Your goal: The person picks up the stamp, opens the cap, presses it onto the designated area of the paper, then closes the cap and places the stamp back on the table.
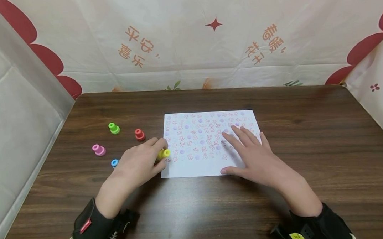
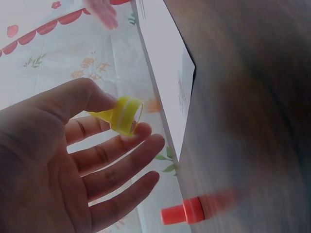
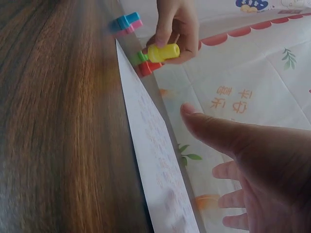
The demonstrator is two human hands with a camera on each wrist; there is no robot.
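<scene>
My left hand [image 1: 137,163] pinches a small yellow stamp [image 1: 165,154] between thumb and fingers, over the left edge of a white sheet of paper [image 1: 193,170]. Rows of purple dots and small red and purple prints cover most of the sheet. In the left wrist view the yellow stamp [image 2: 127,115] lies on its side in the grip, its round end facing away from the palm, while the other fingers extend loosely. Spread fingers mark my right hand [image 1: 259,159], which hovers at the sheet's right side and holds nothing.
Left of the paper stand a red stamp [image 1: 139,135], a green stamp [image 1: 114,129], a pink stamp [image 1: 99,150] and a blue stamp [image 1: 115,162], the last partly hidden by the left hand. A printed cloth [image 1: 188,44] hangs behind the brown wooden table [image 1: 195,212].
</scene>
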